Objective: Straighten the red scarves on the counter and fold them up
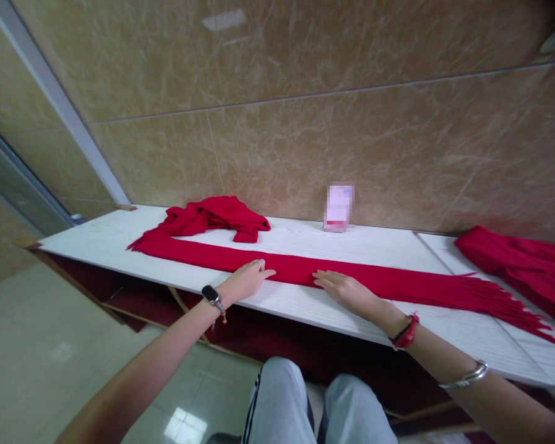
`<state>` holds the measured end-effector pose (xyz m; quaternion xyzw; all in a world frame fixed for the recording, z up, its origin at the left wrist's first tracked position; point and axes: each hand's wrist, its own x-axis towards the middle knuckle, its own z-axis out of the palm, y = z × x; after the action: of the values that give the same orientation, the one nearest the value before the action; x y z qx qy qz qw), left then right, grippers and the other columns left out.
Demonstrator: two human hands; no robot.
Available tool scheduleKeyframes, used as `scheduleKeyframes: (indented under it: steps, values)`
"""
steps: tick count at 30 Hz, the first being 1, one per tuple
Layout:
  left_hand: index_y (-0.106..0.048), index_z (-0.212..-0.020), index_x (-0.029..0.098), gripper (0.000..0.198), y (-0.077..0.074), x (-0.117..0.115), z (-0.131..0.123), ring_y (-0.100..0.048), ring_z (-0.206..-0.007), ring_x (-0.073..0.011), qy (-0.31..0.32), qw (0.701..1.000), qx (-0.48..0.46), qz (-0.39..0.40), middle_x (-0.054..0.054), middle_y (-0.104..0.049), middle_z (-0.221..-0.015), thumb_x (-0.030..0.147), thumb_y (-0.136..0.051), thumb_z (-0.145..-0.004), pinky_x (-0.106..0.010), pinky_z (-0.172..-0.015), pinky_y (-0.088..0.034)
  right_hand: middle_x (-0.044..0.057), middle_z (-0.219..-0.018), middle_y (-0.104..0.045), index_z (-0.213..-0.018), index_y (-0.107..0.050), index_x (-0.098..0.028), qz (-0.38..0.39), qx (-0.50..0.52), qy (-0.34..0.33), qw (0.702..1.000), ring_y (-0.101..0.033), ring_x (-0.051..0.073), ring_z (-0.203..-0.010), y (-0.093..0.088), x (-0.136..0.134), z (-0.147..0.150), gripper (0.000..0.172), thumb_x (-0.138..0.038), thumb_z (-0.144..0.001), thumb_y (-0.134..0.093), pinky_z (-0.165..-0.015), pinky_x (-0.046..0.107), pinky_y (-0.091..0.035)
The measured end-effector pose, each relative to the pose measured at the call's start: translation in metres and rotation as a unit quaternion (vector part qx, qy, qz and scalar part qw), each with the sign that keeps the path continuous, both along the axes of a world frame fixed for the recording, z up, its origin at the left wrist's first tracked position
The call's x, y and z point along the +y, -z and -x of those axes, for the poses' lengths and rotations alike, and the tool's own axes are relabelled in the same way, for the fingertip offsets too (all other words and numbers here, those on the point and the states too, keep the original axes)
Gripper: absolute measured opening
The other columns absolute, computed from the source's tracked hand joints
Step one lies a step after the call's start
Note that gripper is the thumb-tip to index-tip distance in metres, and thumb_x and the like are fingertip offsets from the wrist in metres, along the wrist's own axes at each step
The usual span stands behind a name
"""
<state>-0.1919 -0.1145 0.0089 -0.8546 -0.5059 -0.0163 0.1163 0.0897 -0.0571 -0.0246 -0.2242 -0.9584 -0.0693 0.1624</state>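
Note:
A long red scarf [296,269] lies stretched in a flat, narrow strip along the white tabletop, its fringe spread out at the right end. On its near edge, left of the middle, rests my left hand [247,280], thumb held out and the other fingers partly hidden from view. My right hand [345,288] lies a little farther right with its fingers stretched flat on the cloth. Neither hand has lifted the fabric. Behind the strip's left end, a crumpled heap of red cloth [217,216] sits near the wall; whether it joins the scarf is unclear.
Another red cloth [504,253] lies folded at the right end of the white table [300,234]. A blurred-out upright rectangle, like a phone [338,206], leans against the marbled wall [282,154]. Dark red open shelving [268,336] is under the tabletop, before my knees.

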Motion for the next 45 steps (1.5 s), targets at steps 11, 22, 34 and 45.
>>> scheduleKeyframes:
  steps: [11,22,34,45]
  values:
    - [-0.02,-0.14,0.031,0.047,0.013,0.002,-0.012,-0.014,-0.134,-0.028,-0.02,0.994,-0.016,0.11,-0.003,-0.019,-0.148,0.035,-0.028,-0.093,-0.054,-0.103,-0.019,0.012,-0.143,-0.029,-0.138,-0.028,-0.019,0.097,-0.078,0.066,0.99,-0.022,0.031,-0.131,-0.014,-0.018,0.025,0.053,-0.045,-0.091,-0.031,-0.099,0.06,-0.024]
    - [-0.039,-0.131,0.019,0.041,0.007,0.026,-0.042,-0.027,-0.13,-0.0239,-0.1,0.993,-0.058,-0.015,-0.009,-0.032,-0.142,0.026,-0.027,-0.092,-0.049,-0.102,-0.026,0.016,-0.143,-0.027,-0.137,-0.03,-0.013,0.118,-0.027,0.181,0.976,-0.02,0.031,-0.132,-0.022,-0.003,0.065,0.051,-0.038,-0.093,-0.026,-0.099,0.062,-0.02]
    - [-0.03,-0.137,0.023,0.046,0.018,0.038,-0.038,-0.023,-0.132,-0.0268,-0.14,0.988,-0.05,0.035,-0.007,-0.025,-0.145,0.032,-0.025,-0.092,-0.053,-0.102,-0.023,0.015,-0.142,-0.031,-0.126,-0.047,-0.019,0.004,-0.147,0.275,0.95,-0.028,0.034,-0.128,0.003,0.005,-0.098,0.038,-0.02,-0.091,-0.032,-0.088,0.064,-0.033]
    - [-0.04,-0.132,0.014,0.045,0.004,0.055,-0.079,-0.021,-0.133,-0.0264,-0.071,0.997,-0.038,0.015,-0.013,-0.024,-0.145,0.024,-0.03,-0.089,-0.048,-0.103,-0.023,0.022,-0.135,-0.039,-0.127,-0.044,-0.009,0.033,-0.061,0.405,0.912,-0.033,0.031,-0.127,-0.003,0.015,-0.187,0.042,-0.026,-0.09,-0.036,-0.095,0.054,-0.034]
